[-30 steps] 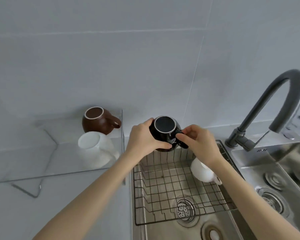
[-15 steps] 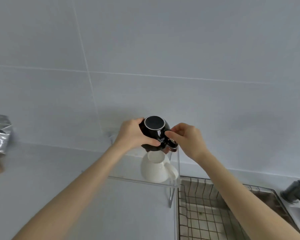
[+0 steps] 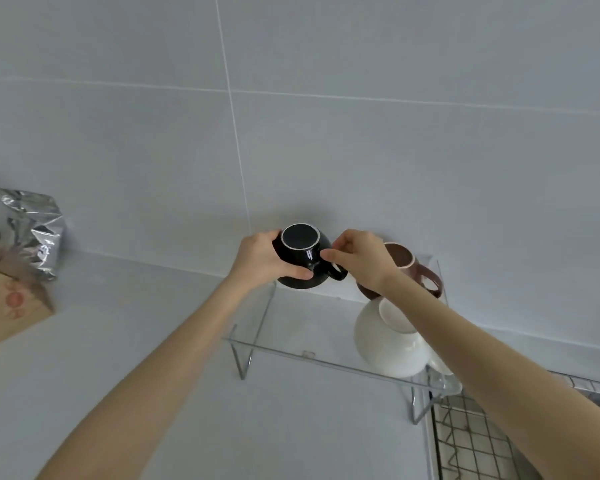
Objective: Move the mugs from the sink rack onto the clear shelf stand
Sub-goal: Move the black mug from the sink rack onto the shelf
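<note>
Left hand [image 3: 260, 263] cupped the upturned black mug [image 3: 302, 258], right hand [image 3: 359, 258] pinched near its handle, at the clear shelf stand's [image 3: 291, 353] far-left corner, brown mug [image 3: 407, 268] and white mug [image 3: 385, 344] alongside.

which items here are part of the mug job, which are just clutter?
Job:
black mug, upside down, held by left hand and right hand
clear shelf stand
brown mug and white mug on the stand
sink rack

Lying about:
foil bag
paper bag
</note>
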`<action>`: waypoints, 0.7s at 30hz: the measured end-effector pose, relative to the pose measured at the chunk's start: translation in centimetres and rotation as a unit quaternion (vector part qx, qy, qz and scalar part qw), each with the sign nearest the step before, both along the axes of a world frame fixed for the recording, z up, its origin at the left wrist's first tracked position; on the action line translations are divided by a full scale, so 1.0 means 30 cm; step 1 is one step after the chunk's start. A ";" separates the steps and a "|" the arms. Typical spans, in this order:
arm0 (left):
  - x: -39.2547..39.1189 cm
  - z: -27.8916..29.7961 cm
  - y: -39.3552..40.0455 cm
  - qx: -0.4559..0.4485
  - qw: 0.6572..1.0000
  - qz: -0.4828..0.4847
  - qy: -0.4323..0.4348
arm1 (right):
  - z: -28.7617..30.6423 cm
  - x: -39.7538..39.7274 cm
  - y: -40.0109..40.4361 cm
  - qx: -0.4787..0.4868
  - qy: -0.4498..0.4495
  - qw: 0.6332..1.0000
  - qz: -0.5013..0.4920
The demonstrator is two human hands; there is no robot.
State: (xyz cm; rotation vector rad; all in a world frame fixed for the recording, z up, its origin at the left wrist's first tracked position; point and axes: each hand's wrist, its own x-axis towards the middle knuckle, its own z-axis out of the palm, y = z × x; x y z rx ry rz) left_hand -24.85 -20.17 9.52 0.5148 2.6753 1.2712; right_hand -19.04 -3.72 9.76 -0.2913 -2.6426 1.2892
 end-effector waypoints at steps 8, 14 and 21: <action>-0.068 -0.060 -0.014 -0.022 1.000 -0.011 0.005 | -0.060 -0.083 -0.010 0.009 -0.029 0.999 0.017; -0.085 -0.066 -0.010 -0.053 0.999 0.002 0.007 | -0.068 -0.114 -0.011 -0.005 -0.036 0.999 0.016; -0.076 -0.064 0.003 -0.073 0.997 -0.006 -0.002 | -0.073 -0.117 -0.003 -0.019 -0.051 0.999 0.006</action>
